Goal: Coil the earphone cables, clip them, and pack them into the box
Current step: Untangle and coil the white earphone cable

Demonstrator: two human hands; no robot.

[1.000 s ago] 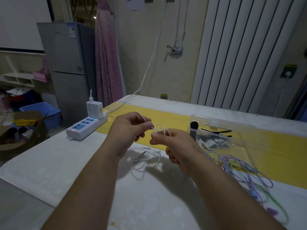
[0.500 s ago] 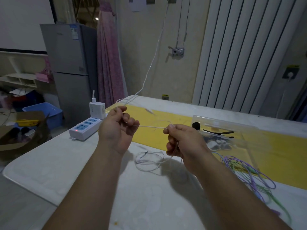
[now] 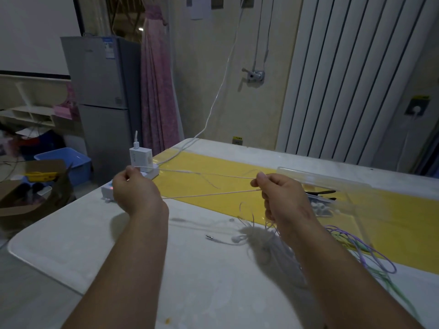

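Observation:
A white earphone cable (image 3: 209,194) is stretched in two strands above the table between my hands. My left hand (image 3: 133,188) pinches one end at the left, and my right hand (image 3: 278,193) pinches the other at the right. More of the white cable hangs from my right hand onto the table, where an earbud (image 3: 237,238) and the jack plug (image 3: 210,236) lie. A clear plastic box (image 3: 332,184) stands just right of my right hand, with black clips (image 3: 320,192) and white earbuds inside.
Purple and green earphone cables (image 3: 361,248) lie tangled at the right on the white table (image 3: 71,245) with its yellow strip. A power strip (image 3: 108,191) with a white charger (image 3: 140,157) sits at the left edge, partly behind my left hand. Its cable runs up the wall.
My hands have moved apart, the left going left and the right going right, pulling the white cable out long and taut. The loose loops on the table have drawn out.

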